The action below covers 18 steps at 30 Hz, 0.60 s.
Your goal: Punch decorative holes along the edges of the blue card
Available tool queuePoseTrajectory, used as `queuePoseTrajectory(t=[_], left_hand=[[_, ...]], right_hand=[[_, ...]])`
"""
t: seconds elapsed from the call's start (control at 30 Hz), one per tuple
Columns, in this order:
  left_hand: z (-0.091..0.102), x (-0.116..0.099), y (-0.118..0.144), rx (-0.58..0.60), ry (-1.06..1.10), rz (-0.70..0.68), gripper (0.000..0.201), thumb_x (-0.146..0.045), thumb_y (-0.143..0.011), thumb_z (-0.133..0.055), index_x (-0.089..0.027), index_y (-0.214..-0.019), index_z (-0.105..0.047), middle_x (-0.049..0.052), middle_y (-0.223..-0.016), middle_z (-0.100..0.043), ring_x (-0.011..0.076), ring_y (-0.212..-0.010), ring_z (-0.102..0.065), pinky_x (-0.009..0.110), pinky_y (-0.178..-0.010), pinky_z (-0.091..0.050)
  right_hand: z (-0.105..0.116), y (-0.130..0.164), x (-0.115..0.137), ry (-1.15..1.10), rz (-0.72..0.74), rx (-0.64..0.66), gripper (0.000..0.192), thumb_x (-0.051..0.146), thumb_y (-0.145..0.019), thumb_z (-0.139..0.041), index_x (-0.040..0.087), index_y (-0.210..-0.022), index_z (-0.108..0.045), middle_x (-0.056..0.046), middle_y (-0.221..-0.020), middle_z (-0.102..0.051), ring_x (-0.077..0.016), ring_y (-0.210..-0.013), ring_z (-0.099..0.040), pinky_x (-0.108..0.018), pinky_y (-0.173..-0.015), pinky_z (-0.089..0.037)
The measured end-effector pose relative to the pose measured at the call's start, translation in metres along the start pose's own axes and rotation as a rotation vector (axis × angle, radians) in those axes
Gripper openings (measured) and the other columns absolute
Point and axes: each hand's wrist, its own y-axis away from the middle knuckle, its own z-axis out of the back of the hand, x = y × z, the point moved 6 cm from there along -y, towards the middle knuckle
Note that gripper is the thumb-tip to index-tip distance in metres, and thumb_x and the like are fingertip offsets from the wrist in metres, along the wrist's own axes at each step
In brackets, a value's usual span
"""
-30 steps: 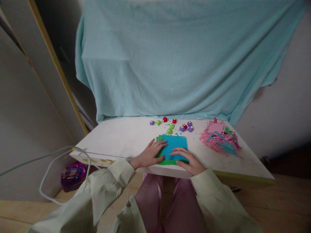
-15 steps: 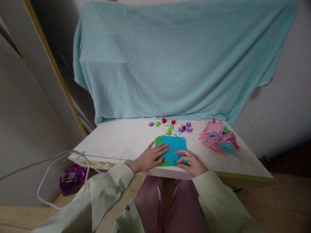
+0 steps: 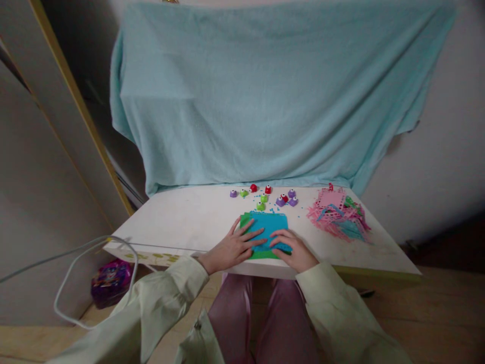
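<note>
A blue sheet lies on top of green sheets at the table's front edge. Green shows along the left side and the bottom of the blue one. Spread flat over the left part of the stack is my left hand, its fingers apart. My right hand rests at the lower right of the blue sheet with bent fingers, thumb and fingertips apart on the paper. Small holes or marks run along the blue sheet's top edge.
Behind the sheets stand several small red, green and purple shapes with eyes, amid tiny blue bits. A heap of pink, blue and green cut paper lies to the right. A light blue cloth hangs behind the white table; a grey cable loops at left.
My right hand has shifted slightly up and left, and more green shows below the blue sheet. The left hand's fingers have spread wider across the blue sheet. The view has shifted slightly.
</note>
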Motion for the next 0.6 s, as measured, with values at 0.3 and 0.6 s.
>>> queuePoseTrajectory(t=[0.3,0.6], left_hand=[[0.002,-0.001,0.0,0.0,0.057,0.0,0.045,-0.031,-0.097,-0.034,-0.038,-0.141,-0.033,-0.005,-0.151,-0.027,0.0228,-0.141,-0.014,0.049,-0.116,-0.005],[0.0,-0.002,0.001,0.02,0.065,-0.012,0.047,-0.029,-0.097,-0.034,-0.034,-0.143,-0.03,-0.005,-0.153,-0.019,0.0237,-0.142,-0.008,0.047,-0.116,-0.015]], right_hand=[[0.015,0.018,-0.015,-0.068,-0.018,0.075,0.008,0.026,-0.082,-0.064,0.023,-0.078,-0.071,-0.007,-0.113,-0.06,-0.0229,-0.105,-0.056,-0.041,-0.095,-0.043],[0.027,0.023,-0.007,-0.147,-0.069,0.04,0.039,0.022,-0.086,-0.056,0.027,-0.125,-0.056,-0.007,-0.125,-0.056,-0.0234,-0.118,-0.05,-0.041,-0.101,-0.039]])
